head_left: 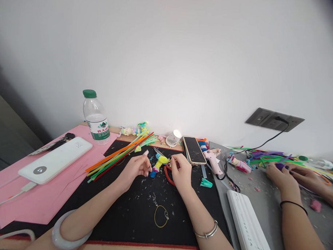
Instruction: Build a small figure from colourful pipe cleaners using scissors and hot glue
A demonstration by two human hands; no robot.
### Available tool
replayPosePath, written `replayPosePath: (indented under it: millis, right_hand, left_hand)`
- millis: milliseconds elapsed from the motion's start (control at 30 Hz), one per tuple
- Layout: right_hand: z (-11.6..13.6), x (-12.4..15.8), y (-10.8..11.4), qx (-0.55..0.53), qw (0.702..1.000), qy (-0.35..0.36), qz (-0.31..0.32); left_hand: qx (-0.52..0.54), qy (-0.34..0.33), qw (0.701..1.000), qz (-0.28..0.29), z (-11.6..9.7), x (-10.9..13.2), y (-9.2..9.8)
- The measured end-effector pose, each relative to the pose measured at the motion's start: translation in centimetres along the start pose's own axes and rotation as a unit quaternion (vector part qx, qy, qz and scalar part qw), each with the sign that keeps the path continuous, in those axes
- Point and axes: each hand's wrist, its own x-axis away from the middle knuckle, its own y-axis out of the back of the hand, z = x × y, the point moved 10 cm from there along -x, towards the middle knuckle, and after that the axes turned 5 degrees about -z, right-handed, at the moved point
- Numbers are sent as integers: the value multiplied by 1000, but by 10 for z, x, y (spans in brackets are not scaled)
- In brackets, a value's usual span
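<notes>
My left hand [136, 167] pinches the lower blue end of a small pipe-cleaner figure [159, 163] with a yellow body, held just above the black mat [131, 207]. My right hand [181, 171] is closed at the figure's upper end, fingers curled by the yellow part. Scissors with red handles [165, 165] lie under and behind the figure, partly hidden by my right hand. A bundle of coloured pipe cleaners [119, 154] lies to the left of my left hand.
A water bottle [95, 117], white power bank [56, 159] on pink paper, small cup [173, 137], phone [194, 150], pink glue gun [213, 159], white keyboard [247, 226] and rubber band [161, 216] are around. Another person's hands [285, 176] work with pipe cleaners at the right.
</notes>
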Motion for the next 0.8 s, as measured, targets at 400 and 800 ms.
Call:
replayPosePath:
  millis: [400, 800]
  right_hand:
    - [30, 2, -5, -91, 993, 63, 36]
    - [15, 6, -16, -71, 995, 17, 69]
  left_hand:
    - [161, 170, 967, 105, 28, 14, -27]
    - [68, 60, 994, 55, 15, 4, -11]
